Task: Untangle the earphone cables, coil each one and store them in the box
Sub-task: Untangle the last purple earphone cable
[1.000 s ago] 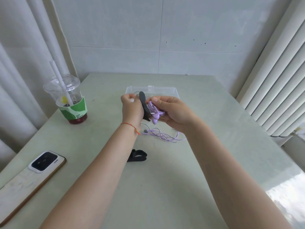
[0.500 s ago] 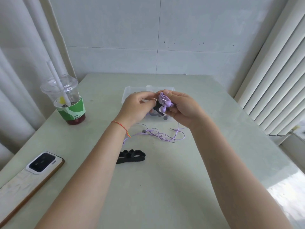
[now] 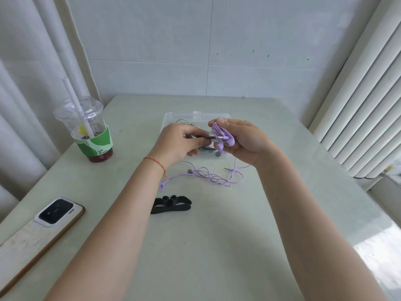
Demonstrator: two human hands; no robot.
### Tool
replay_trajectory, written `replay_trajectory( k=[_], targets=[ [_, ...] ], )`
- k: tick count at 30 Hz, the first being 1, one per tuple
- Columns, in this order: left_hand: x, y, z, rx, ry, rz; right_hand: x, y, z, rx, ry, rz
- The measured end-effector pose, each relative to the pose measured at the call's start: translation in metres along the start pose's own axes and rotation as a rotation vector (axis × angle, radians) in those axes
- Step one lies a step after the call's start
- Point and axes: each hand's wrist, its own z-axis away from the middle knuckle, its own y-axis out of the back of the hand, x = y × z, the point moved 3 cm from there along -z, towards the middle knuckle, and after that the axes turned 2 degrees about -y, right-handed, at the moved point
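Nearest me, at the lower left of the frame, a phone (image 3: 55,214) lay face down on a pale board (image 3: 32,242) at the desk (image 3: 217,246) edge. Just above the middle of the frame a black cable tie (image 3: 171,205) lay flat on the desk. Beyond it a loose purple earphone cable (image 3: 213,177) sprawled in a tangle, one earbud out to the left beside my left wrist and its plug pointing left near my right wrist.

Higher up, my two hands met over the near edge of the clear box (image 3: 196,117). My right hand (image 3: 245,141) had its grip curled round a coiled purple earphone (image 3: 220,135), thumb on top, with the buds and a metal plug poking out towards the left. My left hand (image 3: 180,142) pinched a black strap (image 3: 202,137) that ran across to that coil. I could make out dark and grey pieces inside the box, partly hidden by my hands.

At the upper left stood a plastic cup (image 3: 86,127) with a straw and green sleeve.
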Motion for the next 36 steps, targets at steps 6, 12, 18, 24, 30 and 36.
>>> replay_trajectory(
  k=[6, 12, 18, 24, 30, 36],
  targets=[
    [0.005, -0.006, 0.002, 0.003, 0.016, -0.058, -0.002, 0.0, -0.001, 0.031, 0.056, 0.061],
    [0.007, -0.015, 0.002, -0.027, 0.071, 0.033, -0.009, -0.002, 0.0, 0.128, 0.196, 0.144],
    [0.011, -0.021, 0.004, -0.075, 0.111, 0.245, -0.018, -0.004, 0.002, 0.252, 0.302, 0.351],
    [0.008, -0.017, 0.0, -0.089, 0.061, 0.335, -0.027, -0.004, 0.011, 0.105, 0.284, 0.365],
    [0.009, -0.013, 0.0, -0.029, 0.016, 0.299, -0.03, -0.005, 0.016, -0.002, 0.284, 0.322],
    [0.01, -0.016, 0.0, -0.07, 0.03, 0.298, -0.032, -0.004, 0.015, 0.097, 0.305, 0.438]
  ],
)
